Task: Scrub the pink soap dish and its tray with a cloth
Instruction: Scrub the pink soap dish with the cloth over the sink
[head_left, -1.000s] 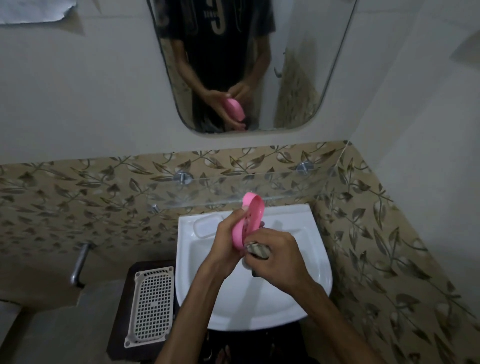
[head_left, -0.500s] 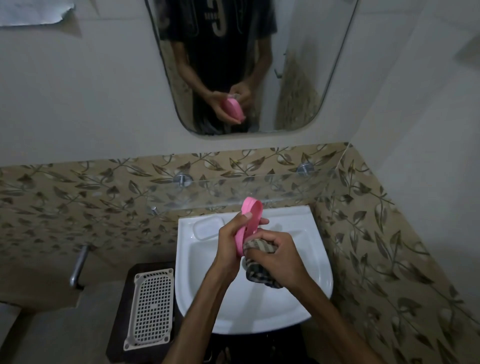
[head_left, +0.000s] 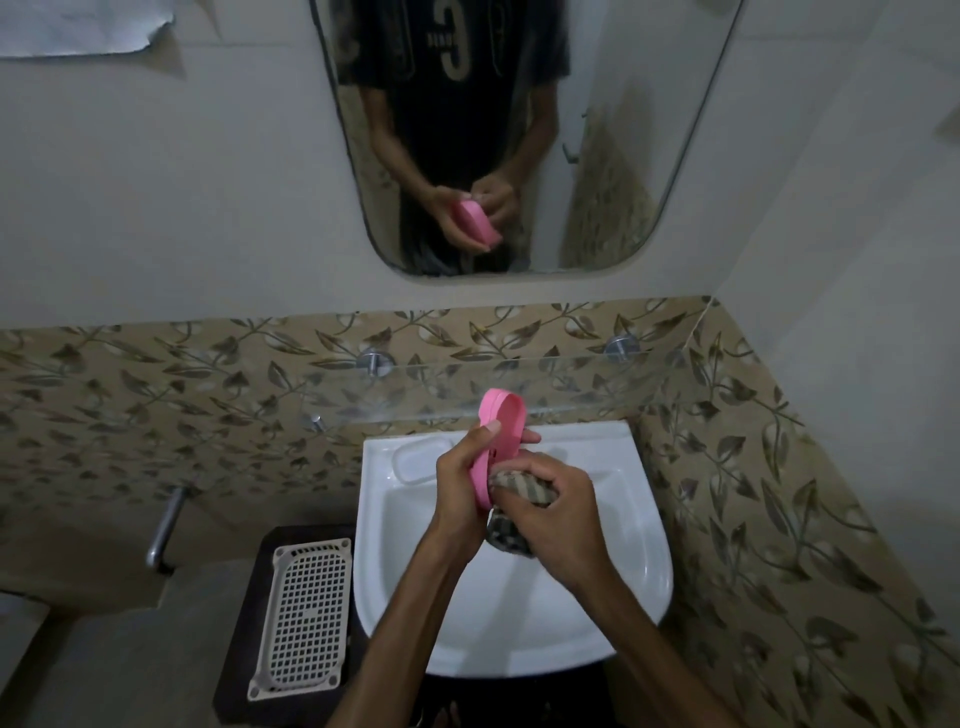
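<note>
The pink soap dish (head_left: 496, 441) is a smooth oval shell with a raised rim, held on edge above the back half of the white sink (head_left: 644, 545). The left hand (head_left: 462, 486) grips its lower part, thumb across the rim. The right hand (head_left: 558, 512) clenches a bunched checked cloth (head_left: 514, 519) against the dish's inner face. A white grid tray (head_left: 304, 613) lies on a dark stand (head_left: 239, 623) just beside the sink's left edge.

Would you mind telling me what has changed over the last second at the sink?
The right hand has worked the checked cloth down the pink soap dish, more cloth now hanging below. The left hand still grips the dish upright over the basin; the white tray lies unmoved.
</note>
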